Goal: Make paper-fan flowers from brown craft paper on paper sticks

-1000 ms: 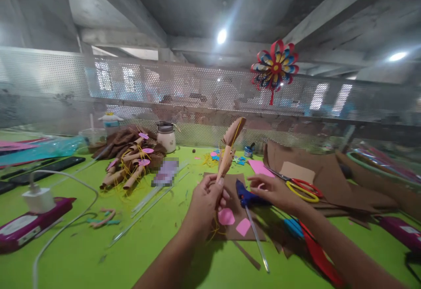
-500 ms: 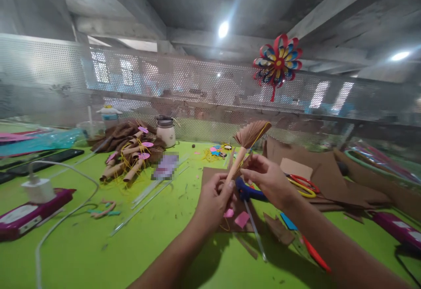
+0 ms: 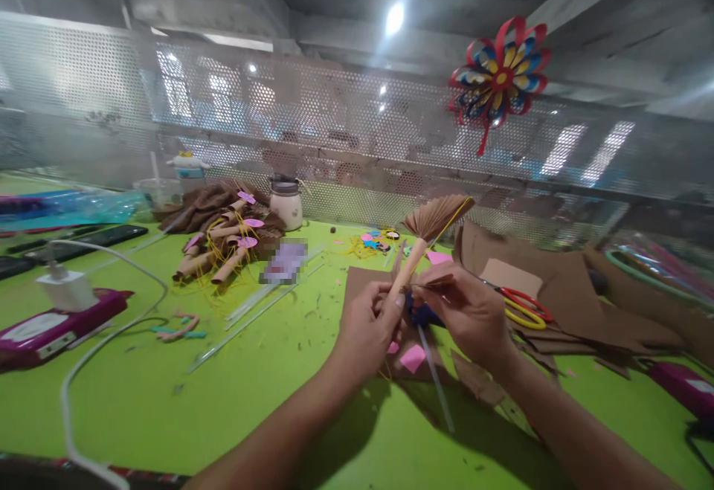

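My left hand [image 3: 371, 319] is closed round the rolled brown-paper handle of a small pleated paper fan [image 3: 438, 218], which leans up and to the right. Yellow string runs along the fan's edge and down beside the handle. Close to the handle, my right hand [image 3: 474, 315] pinches a thin brown paper strip [image 3: 435, 284]. Below my hands lies a brown paper sheet [image 3: 360, 282] with pink paper scraps [image 3: 413, 358] on it. Partly hidden behind my right hand is a dark blue tool, probably a glue gun [image 3: 424, 313], with a clear stick [image 3: 438, 378] extending from it.
Several rolled paper pieces with pink tags [image 3: 231, 252] are heaped at left, near a lidded jar [image 3: 286, 204]. A purple power strip [image 3: 61, 323] with a white charger and cable sits at far left. Scissors [image 3: 524, 308] and brown paper sheets [image 3: 585, 300] lie at right.
My right hand has turned and now shows a brown strip between its fingers beside the handle. A pink piece shows behind the fan. The camera view has shifted slightly.
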Motion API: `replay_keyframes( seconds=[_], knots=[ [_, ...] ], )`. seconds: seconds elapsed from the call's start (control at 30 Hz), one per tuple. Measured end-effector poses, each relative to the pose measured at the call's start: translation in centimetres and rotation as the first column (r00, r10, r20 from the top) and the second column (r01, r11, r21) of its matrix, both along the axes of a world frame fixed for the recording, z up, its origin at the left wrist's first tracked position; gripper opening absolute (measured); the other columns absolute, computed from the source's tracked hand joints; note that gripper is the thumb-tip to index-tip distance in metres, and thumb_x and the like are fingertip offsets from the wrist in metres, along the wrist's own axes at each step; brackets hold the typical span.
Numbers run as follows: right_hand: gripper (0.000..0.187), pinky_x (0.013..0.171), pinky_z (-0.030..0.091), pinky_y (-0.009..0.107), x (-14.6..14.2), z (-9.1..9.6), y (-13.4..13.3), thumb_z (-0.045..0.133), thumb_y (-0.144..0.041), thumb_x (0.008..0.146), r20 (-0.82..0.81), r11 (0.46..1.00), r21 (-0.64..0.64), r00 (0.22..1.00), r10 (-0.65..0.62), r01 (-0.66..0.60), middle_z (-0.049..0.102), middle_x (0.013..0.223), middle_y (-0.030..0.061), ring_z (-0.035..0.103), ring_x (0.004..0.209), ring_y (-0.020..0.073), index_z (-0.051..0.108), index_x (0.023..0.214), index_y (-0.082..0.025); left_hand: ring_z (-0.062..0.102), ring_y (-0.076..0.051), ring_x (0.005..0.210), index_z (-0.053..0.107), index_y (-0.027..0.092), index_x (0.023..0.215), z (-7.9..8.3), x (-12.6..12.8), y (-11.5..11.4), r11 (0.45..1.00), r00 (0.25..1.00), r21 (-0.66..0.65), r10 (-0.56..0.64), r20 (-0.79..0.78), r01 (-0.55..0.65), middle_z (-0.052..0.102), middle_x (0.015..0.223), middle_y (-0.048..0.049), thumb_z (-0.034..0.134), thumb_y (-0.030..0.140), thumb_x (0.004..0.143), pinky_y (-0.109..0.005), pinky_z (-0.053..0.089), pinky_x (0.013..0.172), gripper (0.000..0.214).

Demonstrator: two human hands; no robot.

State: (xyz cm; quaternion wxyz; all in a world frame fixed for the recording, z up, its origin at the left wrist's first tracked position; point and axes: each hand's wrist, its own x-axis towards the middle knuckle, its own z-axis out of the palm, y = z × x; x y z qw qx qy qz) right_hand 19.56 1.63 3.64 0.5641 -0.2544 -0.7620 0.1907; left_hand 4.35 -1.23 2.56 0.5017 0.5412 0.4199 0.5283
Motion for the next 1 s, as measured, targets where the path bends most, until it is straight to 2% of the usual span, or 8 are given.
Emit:
replay_keyframes(
  seconds=[0.07,0.17,0.33,0.57,0.7,0.87,1.0],
  knots=[
    [0.009,0.071,0.054,0.03,0.1,-0.3,0.1,0.059,-0.013,0.083,0.021,0.993,0.116,0.999,-0.025,0.022,0.062,0.085,0.0033,0.061,0.083,0.0152,0.061,0.086,-0.021,0.047,-0.01,0.044,0.055,0.013,0.1,0.0,0.0,-0.1,1.0,0.999,0.024,0.019,-0.028,-0.019,0.053,0.056,0.0028,0.055,0.037,0.081,-0.021,0.039,0.044,0.03],
    [0.014,0.075,0.054,0.035,0.2,-0.6,0.0,0.059,-0.009,0.081,0.047,0.977,0.206,0.997,-0.069,0.058,0.062,0.088,0.0042,0.061,0.087,0.0173,0.061,0.088,-0.021,0.049,-0.01,0.048,0.057,0.014,0.106,0.0,-0.1,-0.3,0.997,0.998,0.07,0.036,-0.053,-0.033,0.055,0.061,0.0012,0.053,0.037,0.083,-0.022,0.04,0.046,0.032],
    [0.02,0.075,0.054,0.037,0.4,-0.7,-0.7,0.059,-0.004,0.08,0.051,0.96,0.267,0.994,-0.1,0.083,0.065,0.089,0.0045,0.063,0.087,0.0182,0.061,0.09,-0.021,0.05,-0.01,0.05,0.058,0.015,0.106,-0.2,-0.3,-0.2,0.995,1.0,0.099,0.022,-0.009,-0.021,0.055,0.065,0.0004,0.048,0.038,0.087,-0.022,0.04,0.047,0.032],
    [0.026,0.078,0.054,0.038,0.3,-0.6,-1.5,0.056,-0.001,0.079,0.093,0.942,0.319,0.985,-0.144,0.107,0.067,0.09,0.004,0.064,0.09,0.0189,0.061,0.091,-0.023,0.052,-0.011,0.053,0.055,0.015,0.099,-0.5,-0.2,0.0,0.983,0.994,0.16,0.1,-0.042,-0.092,0.056,0.065,-0.0003,0.053,0.035,0.085,-0.023,0.042,0.048,0.025],
    [0.028,0.073,0.055,0.033,0.1,-0.4,-1.5,0.057,0.0,0.079,0.146,0.891,0.448,0.977,-0.156,0.076,0.066,0.092,0.0053,0.064,0.086,0.0172,0.062,0.096,-0.023,0.051,-0.01,0.049,0.052,0.015,0.096,-0.4,-0.2,-0.1,0.985,0.995,0.152,0.092,-0.035,-0.086,0.054,0.062,0.0015,0.052,0.034,0.086,-0.022,0.041,0.045,0.021],
    [0.025,0.073,0.056,0.037,0.1,-0.6,-1.0,0.056,-0.004,0.081,0.2,0.799,0.601,0.968,-0.149,-0.001,0.067,0.096,0.0096,0.064,0.088,0.0205,0.063,0.101,-0.019,0.053,-0.011,0.047,0.049,0.016,0.094,-0.7,0.1,0.1,0.994,0.998,0.088,0.067,0.019,-0.069,0.054,0.061,0.0024,0.053,0.039,0.085,-0.023,0.043,0.044,0.024],
    [0.026,0.075,0.056,0.038,0.1,-0.9,-1.0,0.056,-0.001,0.08,0.218,0.798,0.602,0.962,-0.163,-0.001,0.067,0.096,0.01,0.064,0.089,0.0212,0.063,0.098,-0.018,0.055,-0.012,0.049,0.046,0.017,0.094,-0.9,0.3,0.0,0.999,0.996,0.026,0.024,0.086,-0.027,0.055,0.062,0.0024,0.053,0.041,0.084,-0.023,0.044,0.044,0.027]
  ],
)
